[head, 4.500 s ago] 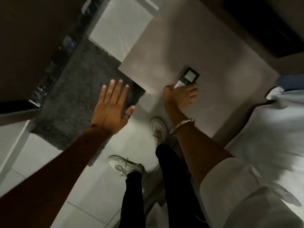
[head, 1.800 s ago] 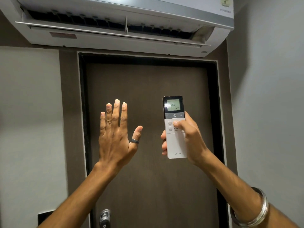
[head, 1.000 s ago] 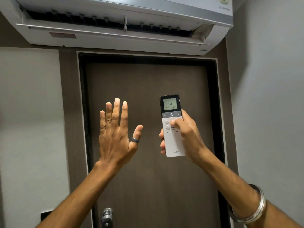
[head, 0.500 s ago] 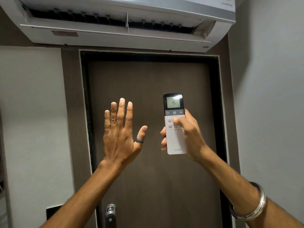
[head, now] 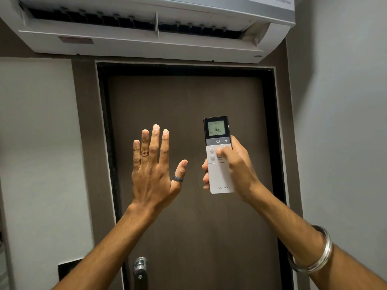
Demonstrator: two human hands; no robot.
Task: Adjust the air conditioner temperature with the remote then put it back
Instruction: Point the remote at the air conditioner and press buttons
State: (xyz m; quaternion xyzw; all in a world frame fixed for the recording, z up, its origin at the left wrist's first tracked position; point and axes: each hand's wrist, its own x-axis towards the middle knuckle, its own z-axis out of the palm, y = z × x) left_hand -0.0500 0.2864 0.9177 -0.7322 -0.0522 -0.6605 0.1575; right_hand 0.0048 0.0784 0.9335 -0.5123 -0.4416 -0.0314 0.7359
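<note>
A white remote (head: pixel 218 176) with a dark top screen reading 16 is held upright in my right hand (head: pixel 236 170), thumb resting on the buttons below the screen. It points up toward the white air conditioner (head: pixel 146 40) mounted above the door, its flap open. My left hand (head: pixel 154 168) is raised beside the remote, palm away from me, fingers spread, a dark ring on the thumb, holding nothing.
A dark brown door (head: pixel 188 206) with a black frame fills the middle, a metal handle (head: pixel 139 266) low on it. Grey walls stand on both sides. A steel bangle (head: pixel 320 250) sits on my right wrist. A dark switch plate (head: pixel 67 268) is at the lower left.
I lifted the remote from a surface and raised it at the air conditioner. Its display went from 24 to 16 within the last second. Both hands stayed nearly in place.
</note>
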